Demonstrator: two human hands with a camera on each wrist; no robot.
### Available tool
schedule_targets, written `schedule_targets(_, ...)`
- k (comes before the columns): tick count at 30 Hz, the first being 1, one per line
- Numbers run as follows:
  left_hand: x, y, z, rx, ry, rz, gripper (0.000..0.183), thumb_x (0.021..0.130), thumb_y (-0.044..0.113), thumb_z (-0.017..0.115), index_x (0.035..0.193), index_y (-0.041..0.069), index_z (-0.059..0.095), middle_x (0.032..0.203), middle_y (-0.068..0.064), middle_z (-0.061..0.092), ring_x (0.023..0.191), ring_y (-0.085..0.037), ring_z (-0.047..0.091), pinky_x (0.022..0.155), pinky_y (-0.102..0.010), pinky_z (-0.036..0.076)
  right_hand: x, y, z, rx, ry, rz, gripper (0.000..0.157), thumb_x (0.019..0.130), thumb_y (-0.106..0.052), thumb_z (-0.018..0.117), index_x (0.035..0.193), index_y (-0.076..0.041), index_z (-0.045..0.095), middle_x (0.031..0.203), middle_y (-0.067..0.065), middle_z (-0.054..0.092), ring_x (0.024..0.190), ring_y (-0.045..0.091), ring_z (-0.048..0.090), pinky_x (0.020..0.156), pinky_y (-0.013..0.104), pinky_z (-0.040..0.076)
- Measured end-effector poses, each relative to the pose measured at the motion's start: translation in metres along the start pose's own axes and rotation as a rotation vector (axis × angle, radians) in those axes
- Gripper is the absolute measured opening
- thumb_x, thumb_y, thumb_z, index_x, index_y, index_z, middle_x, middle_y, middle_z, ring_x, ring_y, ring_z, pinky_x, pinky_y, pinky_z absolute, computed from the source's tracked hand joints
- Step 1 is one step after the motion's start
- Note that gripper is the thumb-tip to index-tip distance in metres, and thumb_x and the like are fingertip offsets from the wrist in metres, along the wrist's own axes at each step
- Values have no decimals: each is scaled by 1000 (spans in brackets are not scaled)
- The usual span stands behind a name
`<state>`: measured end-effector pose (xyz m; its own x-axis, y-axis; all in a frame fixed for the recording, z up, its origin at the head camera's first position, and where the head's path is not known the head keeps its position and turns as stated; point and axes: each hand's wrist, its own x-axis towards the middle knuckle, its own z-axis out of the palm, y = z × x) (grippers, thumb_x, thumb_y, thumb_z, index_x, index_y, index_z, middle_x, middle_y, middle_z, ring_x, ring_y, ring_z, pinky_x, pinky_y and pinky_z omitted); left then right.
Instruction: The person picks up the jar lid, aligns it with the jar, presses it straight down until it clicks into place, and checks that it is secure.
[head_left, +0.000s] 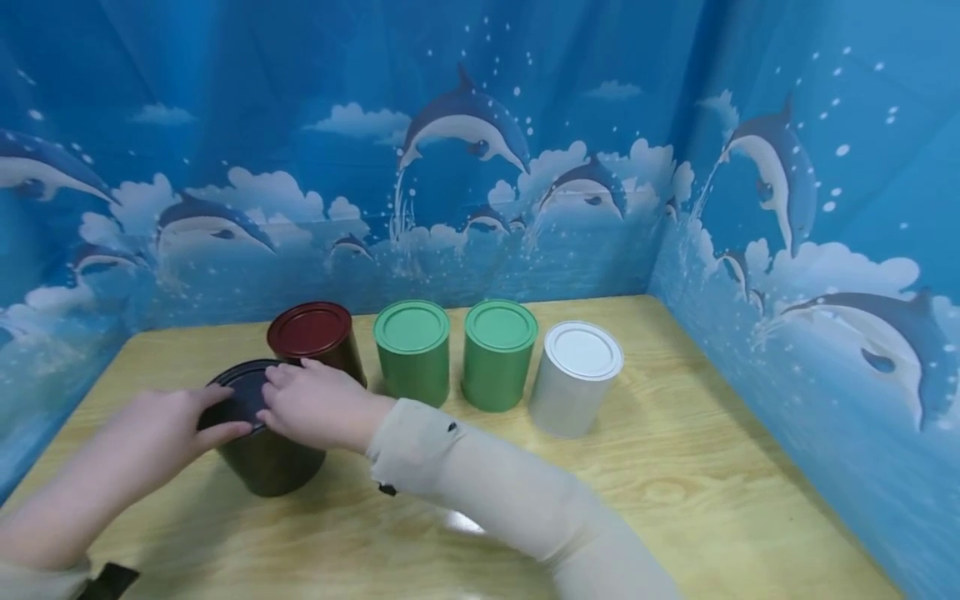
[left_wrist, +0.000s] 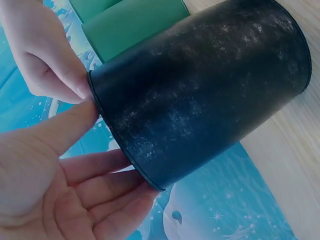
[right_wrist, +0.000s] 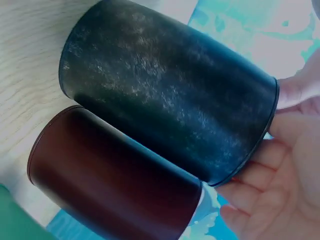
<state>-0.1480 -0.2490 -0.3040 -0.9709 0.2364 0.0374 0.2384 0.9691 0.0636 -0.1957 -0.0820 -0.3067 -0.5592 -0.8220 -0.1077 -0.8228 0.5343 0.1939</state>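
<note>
Black metal tin (head_left: 262, 450), cylindrical with a dull, scuffed wall, stands at lower left of the head view on the pale wooden desk (head_left: 675, 467). Left hand (head_left: 161, 433) and right hand (head_left: 315, 404) grip its lid rim from opposite sides, fingers (left_wrist: 75, 85) curled over the edge. Just behind, touching or nearly so, stands a dark red tin (head_left: 315, 337); two green tins (head_left: 414, 350) and a white tin (head_left: 576, 379) continue the row rightward.

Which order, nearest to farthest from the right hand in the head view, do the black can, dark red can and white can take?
From the right hand:
1. Black can, under the hand, touched at its lid.
2. Dark red can, just behind.
3. White can, far right of the row.
</note>
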Motion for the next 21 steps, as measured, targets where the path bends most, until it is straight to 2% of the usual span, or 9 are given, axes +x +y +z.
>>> schedule_targets(6,1,1,-3,3,-39,5,52,83,34,69,107,-11,63,89,-30,64,68,-39,63,64,-53,50,-7,-4,4,-61,58,-13,58,98,-55,23,136,-21,50,141,-5,43,132,6,33,110,25,19)
schedule_targets(9,0,5,-5,7,-39,23,48,84,32,68,106,-11,63,87,-29,65,68,-39,63,62,-53,50,-10,-6,6,-96,51,9,62,96,-59,23,140,-21,45,144,-4,40,133,7,31,110,25,18)
schedule_targets(15,-5,9,-1,-17,19,12,50,85,33,67,109,-10,63,91,-30,64,71,-40,64,64,-54,50,-10,-7,8,-126,48,39,63,96,-59,23,143,-21,39,147,-5,35,135,7,26,111,25,16)
schedule_targets(21,-26,14,13,55,126,-28,53,84,36,67,112,-9,62,109,-37,56,82,-47,62,61,-53,51,-10,-4,12,-83,80,15,61,96,-57,26,144,-20,39,148,-5,33,136,7,25,111,25,15)
